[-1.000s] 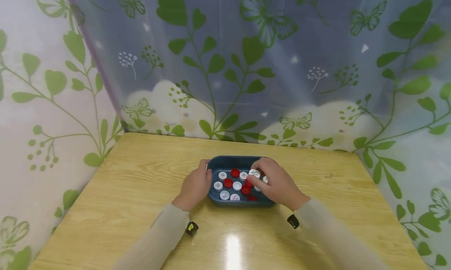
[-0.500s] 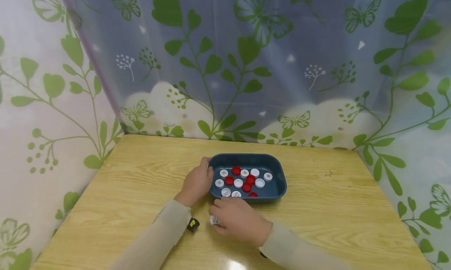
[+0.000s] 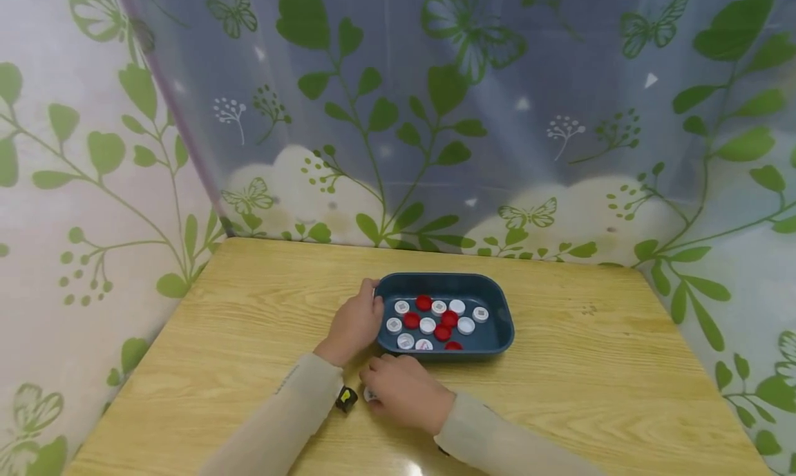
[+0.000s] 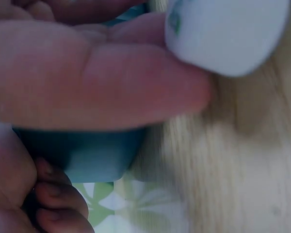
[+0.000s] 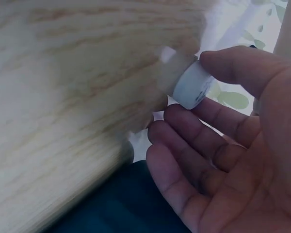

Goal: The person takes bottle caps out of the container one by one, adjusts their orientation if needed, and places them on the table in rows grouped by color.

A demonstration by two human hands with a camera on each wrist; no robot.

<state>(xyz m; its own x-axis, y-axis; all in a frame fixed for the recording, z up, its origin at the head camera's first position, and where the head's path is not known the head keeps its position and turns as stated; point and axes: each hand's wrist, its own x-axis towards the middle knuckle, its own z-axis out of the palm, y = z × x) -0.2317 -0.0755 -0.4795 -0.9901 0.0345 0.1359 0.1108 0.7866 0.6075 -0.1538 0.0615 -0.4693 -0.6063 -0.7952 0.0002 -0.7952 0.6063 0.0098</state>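
A dark blue tray (image 3: 497,348) with rounded corners stands on the wooden table. Several white bottle caps (image 3: 466,325) and several red bottle caps (image 3: 442,333) lie loose inside it. At the tray's left end my left hand (image 3: 353,324) grips the wall; its curled fingers (image 4: 60,208) show in the left wrist view. Just in front of the tray, low over the table, my right hand (image 3: 410,392) pinches a white cap (image 5: 191,86) between thumb and fingers. That cap has a printed top and is mostly covered by the hand in the head view.
The yellowish wooden table (image 3: 591,379) stretches to both sides of the tray. Behind it hangs a curtain (image 3: 398,117) printed with leaves and butterflies, which also closes off the left and right. Black bands with small devices (image 3: 346,398) sit at the wrists.
My right hand has lifted a white cap out of the tray's right part and brought it left and nearer, to the table in front. My left hand has kept its grip on the tray.
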